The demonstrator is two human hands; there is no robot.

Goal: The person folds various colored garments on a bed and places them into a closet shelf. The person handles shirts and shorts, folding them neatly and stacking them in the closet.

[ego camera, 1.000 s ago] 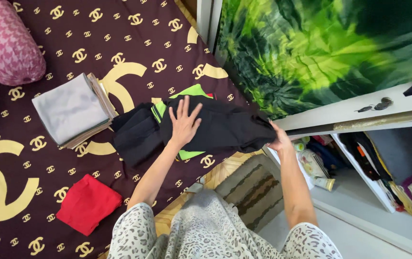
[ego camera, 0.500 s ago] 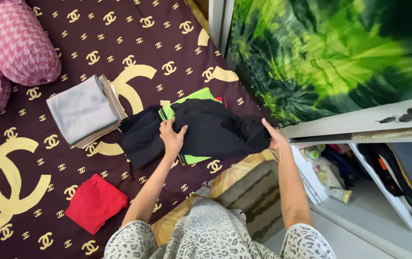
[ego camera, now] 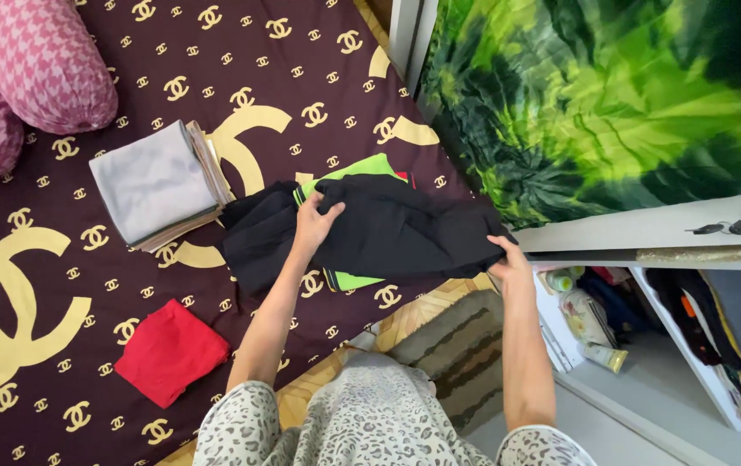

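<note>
The black garment point(ego camera: 388, 233) lies spread across the bed point(ego camera: 43, 285), on top of a green garment point(ego camera: 357, 168) near the bed's edge. The left hand point(ego camera: 314, 223) pinches a fold near its middle, grip clamped on the cloth; the right hand point(ego camera: 508, 257) holds its end at the bed's edge, grip closed on the fabric. The fold could slip crooked, since the cloth is bunched, and dragging it might pull the green garment askew. A grey folded stack point(ego camera: 155, 183) and a red folded cloth point(ego camera: 168, 352) lie well apart.
</note>
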